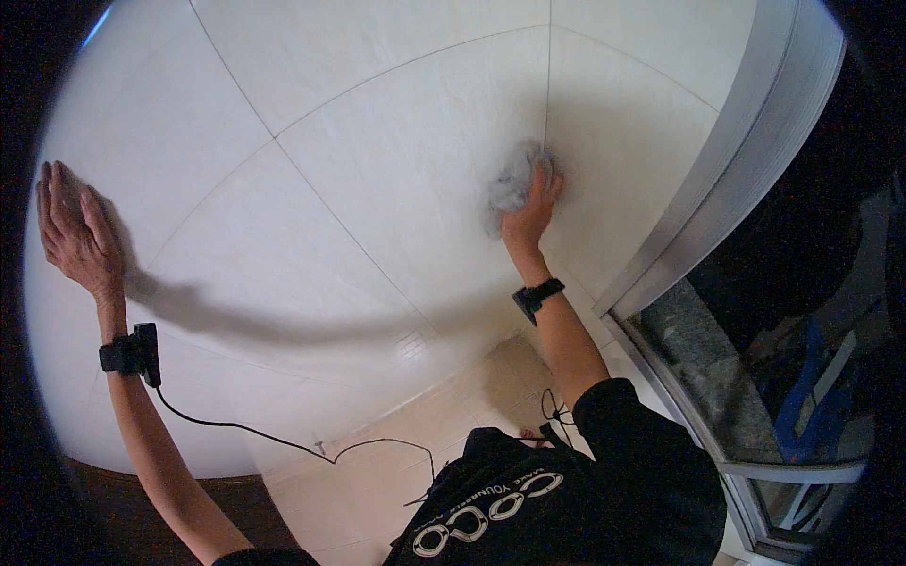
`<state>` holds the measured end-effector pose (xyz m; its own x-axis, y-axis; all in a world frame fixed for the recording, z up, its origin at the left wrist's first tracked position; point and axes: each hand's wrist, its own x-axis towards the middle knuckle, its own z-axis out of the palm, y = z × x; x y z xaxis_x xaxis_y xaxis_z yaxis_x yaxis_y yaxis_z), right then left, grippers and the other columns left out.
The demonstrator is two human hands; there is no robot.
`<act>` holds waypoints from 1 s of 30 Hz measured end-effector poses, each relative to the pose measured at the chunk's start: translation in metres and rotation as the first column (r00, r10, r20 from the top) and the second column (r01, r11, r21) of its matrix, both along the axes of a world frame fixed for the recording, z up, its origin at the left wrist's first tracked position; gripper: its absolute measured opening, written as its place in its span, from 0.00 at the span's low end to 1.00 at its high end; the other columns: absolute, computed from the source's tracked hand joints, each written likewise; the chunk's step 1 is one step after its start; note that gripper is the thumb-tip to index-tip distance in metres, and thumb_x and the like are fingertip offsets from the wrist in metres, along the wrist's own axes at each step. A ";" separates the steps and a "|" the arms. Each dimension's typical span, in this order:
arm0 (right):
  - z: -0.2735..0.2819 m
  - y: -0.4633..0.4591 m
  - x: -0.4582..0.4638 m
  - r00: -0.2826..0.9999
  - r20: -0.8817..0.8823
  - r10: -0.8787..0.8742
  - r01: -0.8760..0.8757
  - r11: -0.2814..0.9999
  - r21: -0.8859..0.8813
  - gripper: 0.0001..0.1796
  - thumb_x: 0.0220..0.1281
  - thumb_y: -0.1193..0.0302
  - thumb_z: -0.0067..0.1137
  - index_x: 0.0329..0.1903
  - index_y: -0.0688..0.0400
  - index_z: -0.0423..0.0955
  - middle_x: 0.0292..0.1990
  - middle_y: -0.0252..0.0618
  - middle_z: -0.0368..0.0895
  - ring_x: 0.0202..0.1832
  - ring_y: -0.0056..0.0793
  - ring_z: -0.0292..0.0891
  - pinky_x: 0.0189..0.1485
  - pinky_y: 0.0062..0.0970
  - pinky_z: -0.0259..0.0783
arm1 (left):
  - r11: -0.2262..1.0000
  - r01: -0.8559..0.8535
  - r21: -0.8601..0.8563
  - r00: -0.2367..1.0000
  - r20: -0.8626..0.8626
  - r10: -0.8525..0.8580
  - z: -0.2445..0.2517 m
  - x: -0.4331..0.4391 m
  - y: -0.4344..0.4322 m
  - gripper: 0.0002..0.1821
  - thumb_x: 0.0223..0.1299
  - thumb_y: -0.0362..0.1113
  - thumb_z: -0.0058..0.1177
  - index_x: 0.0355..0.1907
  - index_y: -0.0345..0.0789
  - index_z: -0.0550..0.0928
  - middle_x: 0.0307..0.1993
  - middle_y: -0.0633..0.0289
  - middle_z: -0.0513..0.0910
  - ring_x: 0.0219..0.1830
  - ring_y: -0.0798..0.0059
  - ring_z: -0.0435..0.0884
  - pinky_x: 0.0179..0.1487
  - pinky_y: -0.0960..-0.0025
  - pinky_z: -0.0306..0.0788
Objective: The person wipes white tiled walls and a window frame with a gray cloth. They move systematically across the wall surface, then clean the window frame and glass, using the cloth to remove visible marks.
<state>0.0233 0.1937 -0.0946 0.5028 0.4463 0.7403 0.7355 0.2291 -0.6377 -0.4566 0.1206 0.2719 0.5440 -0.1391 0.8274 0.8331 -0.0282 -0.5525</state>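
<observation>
A bunched grey cloth (515,182) is pressed against the pale tiled wall (396,177), with my right hand (532,211) gripping it across a vertical grout line. At the far left, my left hand (79,237) rests on the same wall with fingers extended and nothing visible in it. Black straps circle both wrists: one wrist device (131,355) is on the left, with a thin black cable (244,426) trailing from it, and another wrist device (538,298) is on the right. Part of the cloth is hidden behind my right fingers.
A metal frame (743,163) borders the wall on the right, beside a dark opening with a blue object (807,403) in it. Below lies a beige tiled floor (382,460). A dark brown surface (191,516) sits at lower left. The cable hangs across the space before my body.
</observation>
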 end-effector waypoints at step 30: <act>-0.147 -0.006 -0.024 0.954 -0.300 -0.012 -0.075 0.958 -0.278 0.41 0.47 0.82 0.56 0.70 0.66 0.58 0.72 0.65 0.56 0.76 0.63 0.48 0.78 0.49 0.47 | 0.997 -0.029 0.065 1.000 0.000 0.029 -0.001 -0.003 0.000 0.26 0.77 0.51 0.42 0.72 0.47 0.71 0.72 0.68 0.70 0.75 0.67 0.63 0.76 0.58 0.52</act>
